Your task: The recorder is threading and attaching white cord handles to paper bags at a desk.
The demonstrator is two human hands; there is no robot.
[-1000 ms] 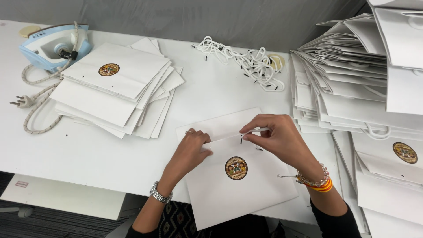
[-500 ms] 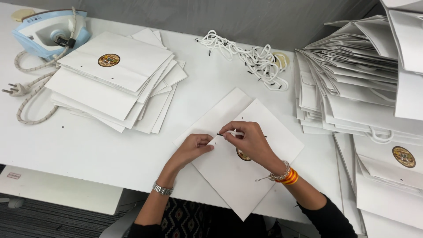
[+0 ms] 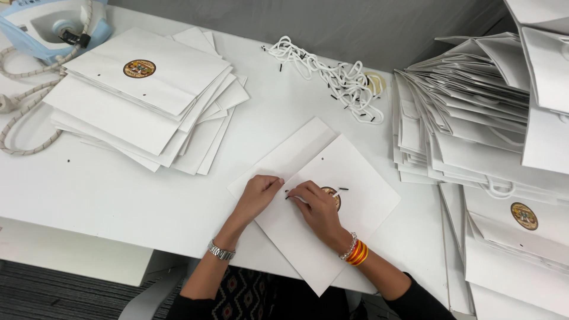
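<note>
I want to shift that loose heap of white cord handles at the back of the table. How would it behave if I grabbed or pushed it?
The cord heap looks floppy: its loops lie limp and tangled, so it would probably sag and trail. Grabbing one would likely drag others along. It seems light, and loose black-tipped ends nearby suggest that pushing would scatter it.

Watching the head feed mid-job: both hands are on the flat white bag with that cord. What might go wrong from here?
1. The bag lies skewed with its near corner past the table edge; a push from the left hand might slide it off.
2. The right hand pinches a thin white cord with black tips; it may slip from the fingers.
3. The loose cord pile looks tangled, so pulling one may drag others.
</note>
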